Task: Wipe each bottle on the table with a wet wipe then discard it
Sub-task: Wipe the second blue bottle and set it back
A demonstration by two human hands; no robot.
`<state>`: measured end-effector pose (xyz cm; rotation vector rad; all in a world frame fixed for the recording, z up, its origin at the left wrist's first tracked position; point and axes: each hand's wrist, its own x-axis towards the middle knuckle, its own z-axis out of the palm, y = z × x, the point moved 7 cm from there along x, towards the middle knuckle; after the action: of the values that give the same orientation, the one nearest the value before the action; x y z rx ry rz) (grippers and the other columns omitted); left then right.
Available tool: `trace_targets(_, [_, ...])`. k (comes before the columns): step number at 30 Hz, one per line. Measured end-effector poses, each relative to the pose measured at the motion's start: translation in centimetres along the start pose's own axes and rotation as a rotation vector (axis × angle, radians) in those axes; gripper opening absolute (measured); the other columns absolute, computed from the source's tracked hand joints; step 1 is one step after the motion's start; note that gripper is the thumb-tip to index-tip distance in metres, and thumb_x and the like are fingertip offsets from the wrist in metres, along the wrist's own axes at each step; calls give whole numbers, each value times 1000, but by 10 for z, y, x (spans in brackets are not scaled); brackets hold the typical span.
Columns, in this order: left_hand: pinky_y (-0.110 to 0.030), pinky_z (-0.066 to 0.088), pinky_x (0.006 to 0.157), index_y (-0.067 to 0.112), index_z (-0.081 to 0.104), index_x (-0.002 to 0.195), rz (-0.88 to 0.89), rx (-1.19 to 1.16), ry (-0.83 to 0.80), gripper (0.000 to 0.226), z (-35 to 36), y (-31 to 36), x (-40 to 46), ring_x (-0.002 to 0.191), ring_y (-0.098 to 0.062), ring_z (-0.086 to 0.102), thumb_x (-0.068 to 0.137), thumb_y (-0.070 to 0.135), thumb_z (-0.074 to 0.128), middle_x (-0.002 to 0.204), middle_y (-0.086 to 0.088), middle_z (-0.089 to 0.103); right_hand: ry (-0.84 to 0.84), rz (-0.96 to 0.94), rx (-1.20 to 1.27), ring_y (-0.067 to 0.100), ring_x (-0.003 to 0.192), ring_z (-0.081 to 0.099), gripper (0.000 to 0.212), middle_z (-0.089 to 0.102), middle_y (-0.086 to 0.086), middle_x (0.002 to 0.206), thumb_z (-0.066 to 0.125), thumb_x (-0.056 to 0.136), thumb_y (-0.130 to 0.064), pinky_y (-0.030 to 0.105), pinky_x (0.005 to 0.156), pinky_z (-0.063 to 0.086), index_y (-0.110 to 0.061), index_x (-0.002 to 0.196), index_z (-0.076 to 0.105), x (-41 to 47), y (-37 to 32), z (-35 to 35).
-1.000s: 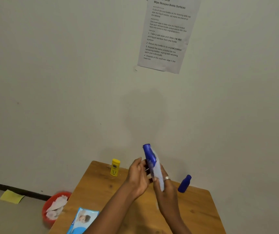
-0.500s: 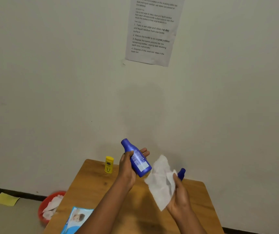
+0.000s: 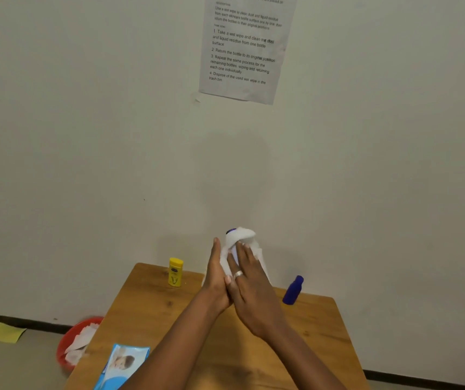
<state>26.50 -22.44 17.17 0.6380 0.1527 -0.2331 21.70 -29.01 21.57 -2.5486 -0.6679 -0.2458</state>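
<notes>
— Blue bottle (image 3: 231,231): where do we have it?

— Up above the wooden table (image 3: 321,327), between our two hands, near the far edge. A white wet wipe (image 3: 241,235) covers nearly all of it; only a bit of blue cap shows at the top and a sliver of the body lower down.

— And our grip?

— Our left hand (image 3: 216,274) is pressed flat against the left side of the wrapped bottle, fingers straight up. Our right hand (image 3: 249,288), with a ring on one finger, is curled over the wipe from the front, clasping wipe and bottle together. The two hands touch at the heels.

— What else do we see on the table?

— A small yellow bottle (image 3: 175,272) stands upright at the far left corner. A smaller dark blue bottle (image 3: 293,290) stands by the far edge toward the right, tilted as we see it. A pack of wet wipes (image 3: 121,367) lies at the near left edge.

— Beyond the table?

— A red bin (image 3: 66,347) with used wipes sits on the floor to the left, a yellow sheet (image 3: 3,332) further left, and a printed instruction sheet (image 3: 244,46) hangs on the wall.
</notes>
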Motion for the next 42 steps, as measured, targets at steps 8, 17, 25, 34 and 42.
trace_targets(8, [-49,38,111,15,61,129,-51,44,-15,67,-2,-23,8,120,-34,57,92,66,36,124,-18,65,-27,148,188,8,150,7,71,-7,-12,163,11,85,-72,30,120,17,-45,144,-18,-1,26,2])
trace_targets(17, [-43,50,86,1,64,115,-128,56,83,52,-15,-17,13,82,-30,65,82,40,68,87,-18,68,-119,-12,-51,4,149,4,70,-5,-12,163,13,92,-66,29,121,22,-36,152,-8,-28,24,8])
trace_targets(25, [-48,51,94,1,57,124,-13,117,108,47,1,-18,9,93,-33,66,84,25,69,100,-21,67,65,150,392,-4,119,53,44,49,-12,140,37,103,-38,12,95,47,-37,145,27,-17,37,8])
trace_targets(34, [-15,48,72,33,40,124,395,795,23,34,42,0,-11,90,-5,60,96,19,55,105,15,57,326,811,1322,29,98,66,31,67,15,110,46,101,-30,45,88,56,-15,126,57,-22,73,27])
trace_targets(42, [-19,46,89,28,40,118,435,978,-110,28,49,11,-16,103,-8,62,97,13,51,108,2,62,145,933,1397,33,76,70,21,72,21,88,68,89,-13,41,70,58,-2,105,63,-42,82,17])
